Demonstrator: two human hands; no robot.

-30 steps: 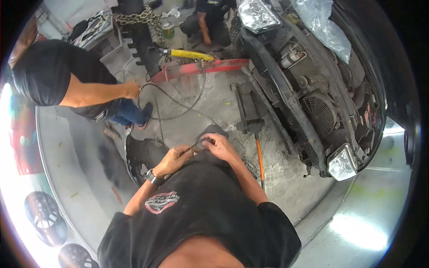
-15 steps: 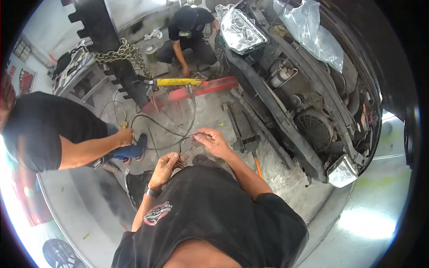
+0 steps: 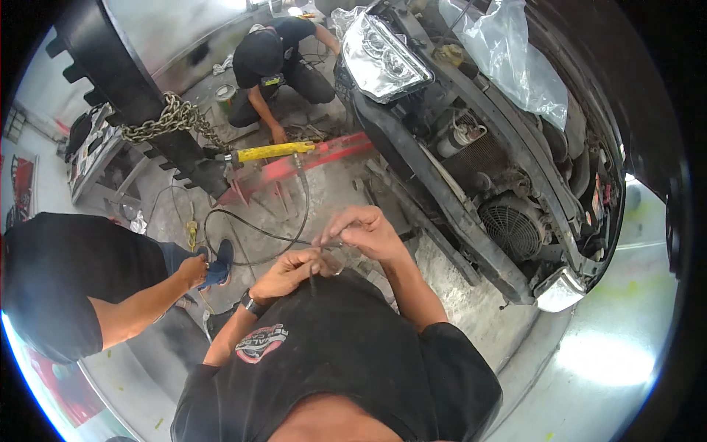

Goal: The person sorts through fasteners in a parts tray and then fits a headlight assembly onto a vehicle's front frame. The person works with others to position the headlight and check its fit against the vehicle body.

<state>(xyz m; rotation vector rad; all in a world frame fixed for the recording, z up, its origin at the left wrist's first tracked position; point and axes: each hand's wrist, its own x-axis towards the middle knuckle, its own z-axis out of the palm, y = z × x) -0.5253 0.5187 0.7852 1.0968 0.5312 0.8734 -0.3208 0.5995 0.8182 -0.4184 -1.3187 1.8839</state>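
In front of my shirt, my left hand [image 3: 289, 273] is pinched shut on a thin dark cable or wire [image 3: 313, 282]. Just above and to its right, my right hand [image 3: 362, 234] has bent fingers closed around a thin piece that seems to belong to the same cable; motion blur hides the details. Behind my hands, a black hose [image 3: 254, 223] loops across the concrete floor [image 3: 324, 191] and runs up to a yellow hydraulic ram [image 3: 265, 152], which lies along a red steel beam [image 3: 336, 149] beside a chain [image 3: 158, 129] wrapped round a black notched post [image 3: 110, 59].
A co-worker [image 3: 74, 280] stands at left, another [image 3: 261, 55] crouches beyond the beam near a can [image 3: 224, 98]. At right is an opened car front [image 3: 471, 221] with headlamps [image 3: 381, 55], a fan [image 3: 508, 228] and plastic sheeting [image 3: 515, 59]. A cluttered cart [image 3: 96, 158] stands back left.
My hands have shifted slightly, the right one rising, both still working on the cable. The view has swung, so the standing co-worker and background sit lower or further left.
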